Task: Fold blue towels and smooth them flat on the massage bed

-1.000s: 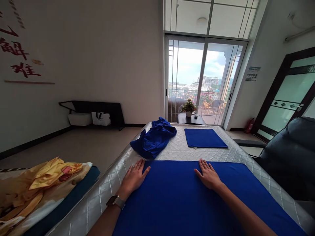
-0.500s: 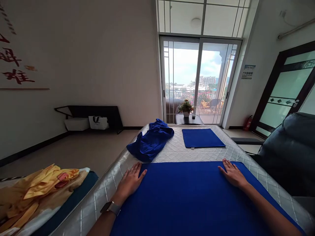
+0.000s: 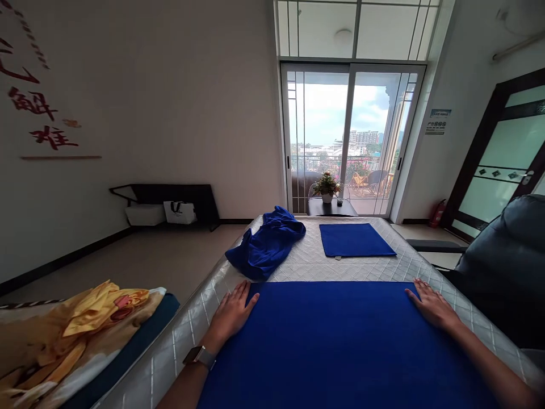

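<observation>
The cloth (image 3: 323,346) lies spread flat on the mattress (image 3: 298,270), its far edge nearly straight. The left hand (image 3: 230,315) is open, palm down at the far left corner; the right hand (image 3: 434,307) is open too, resting at the far right corner. Beyond are a crumpled bundle (image 3: 270,241) and, to its right, a flat blue square (image 3: 357,240). This looks like smoothing; any shift of either palm calls for light pressure, so the fabric doesn't ruck.
</observation>
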Action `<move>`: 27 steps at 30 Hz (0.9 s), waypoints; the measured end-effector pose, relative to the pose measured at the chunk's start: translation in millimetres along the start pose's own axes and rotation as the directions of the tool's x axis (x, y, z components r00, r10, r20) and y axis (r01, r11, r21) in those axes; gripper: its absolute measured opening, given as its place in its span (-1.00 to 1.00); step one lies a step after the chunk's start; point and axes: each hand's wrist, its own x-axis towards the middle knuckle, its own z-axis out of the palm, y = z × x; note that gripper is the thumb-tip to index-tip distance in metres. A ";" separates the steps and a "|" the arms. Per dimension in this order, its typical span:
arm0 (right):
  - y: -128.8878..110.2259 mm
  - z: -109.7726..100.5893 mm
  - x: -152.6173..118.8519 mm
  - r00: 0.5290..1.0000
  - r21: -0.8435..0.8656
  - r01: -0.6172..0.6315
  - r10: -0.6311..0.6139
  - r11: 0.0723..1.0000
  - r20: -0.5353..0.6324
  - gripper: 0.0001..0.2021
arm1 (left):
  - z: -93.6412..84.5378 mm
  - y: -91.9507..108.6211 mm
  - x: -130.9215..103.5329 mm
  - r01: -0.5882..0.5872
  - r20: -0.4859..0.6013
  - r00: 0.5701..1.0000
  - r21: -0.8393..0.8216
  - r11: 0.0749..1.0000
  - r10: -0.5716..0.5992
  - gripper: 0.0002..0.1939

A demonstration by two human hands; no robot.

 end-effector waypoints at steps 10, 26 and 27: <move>-80.9 -42.5 -23.5 0.992 -0.275 -0.119 0.102 0.954 -0.076 -0.25 | -11.9 14.3 -7.1 0.020 0.019 1.000 -0.002 1.000 -0.020 -0.25; -335.3 -26.5 -118.1 0.825 0.200 0.525 -0.553 0.827 0.120 -0.15 | -11.7 16.2 -9.3 0.010 0.000 1.000 -0.006 1.000 -0.010 -0.28; -327.2 -25.7 -114.3 0.830 0.191 0.519 -0.544 0.834 0.120 -0.15 | -10.7 15.6 -8.9 0.013 0.004 1.000 -0.005 1.000 -0.013 -0.28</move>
